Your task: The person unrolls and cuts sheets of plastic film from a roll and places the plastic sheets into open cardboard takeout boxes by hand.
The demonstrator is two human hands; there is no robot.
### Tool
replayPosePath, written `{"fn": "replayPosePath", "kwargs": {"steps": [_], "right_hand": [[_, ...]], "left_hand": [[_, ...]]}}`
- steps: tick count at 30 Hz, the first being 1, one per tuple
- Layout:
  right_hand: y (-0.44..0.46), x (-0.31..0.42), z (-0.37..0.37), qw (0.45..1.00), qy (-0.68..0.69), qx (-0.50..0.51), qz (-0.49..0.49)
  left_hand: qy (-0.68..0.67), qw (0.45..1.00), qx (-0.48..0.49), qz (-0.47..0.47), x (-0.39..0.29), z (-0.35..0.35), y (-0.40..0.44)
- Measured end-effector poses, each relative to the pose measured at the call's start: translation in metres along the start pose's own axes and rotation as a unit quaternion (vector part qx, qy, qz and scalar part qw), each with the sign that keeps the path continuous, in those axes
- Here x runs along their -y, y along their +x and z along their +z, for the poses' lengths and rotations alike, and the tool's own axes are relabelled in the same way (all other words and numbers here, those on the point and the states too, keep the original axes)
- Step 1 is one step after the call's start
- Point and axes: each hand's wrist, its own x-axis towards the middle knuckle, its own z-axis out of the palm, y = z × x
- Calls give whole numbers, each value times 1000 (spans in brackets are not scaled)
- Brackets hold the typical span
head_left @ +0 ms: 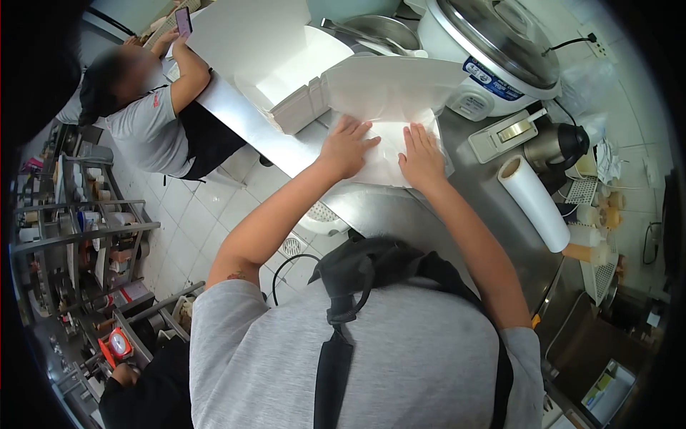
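A white cardboard box [396,75] stands with its lid up on the steel counter in front of me. Inside it lies a sheet of thin, translucent white paper [382,161], which also reaches over the box's front edge. My left hand [345,149] rests on the paper at the box's left side, fingers spread. Toward the right side, my right hand [423,155] presses flat on the same sheet with its fingers stretched out. Neither hand grips anything. A second open white box [293,68] sits just beyond, to the left.
Right of the box are a rice cooker [493,50], a tape dispenser [504,134], a steel jug [554,148] and a white roll [534,204]. A metal bowl [379,30] with utensils stands behind. At left, a person [146,118] holds a phone [184,23]. Shelves [86,229] stand lower left.
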Motion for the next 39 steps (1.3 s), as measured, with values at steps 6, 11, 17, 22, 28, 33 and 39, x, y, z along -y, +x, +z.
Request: {"fn": "replayPosePath", "kwargs": {"steps": [6,11,17,22,28,33,39], "right_hand": [[3,7,-19,999,-15,-46,-3],[11,-4,-64,940,161,-299,42],[52,-50,-65,778,520,-287,204],[50,-78,-51,810,521,-154,223],[59,-75,-26,810,481,-258,215],[56,-76,-42,835,433,-233,247],[40,-81,-40,817,481,-232,218]], "left_hand": [[76,995,30,-59,-13,-15,2],[-44,939,-336,-60,-11,-48,-5],[-59,907,-411,-76,6,-55,9],[-71,886,-446,-104,14,-50,11],[-154,836,-509,-137,6,-41,7],[-325,789,-479,-204,15,-48,3],[-413,743,-486,-202,24,-46,-11]]}}
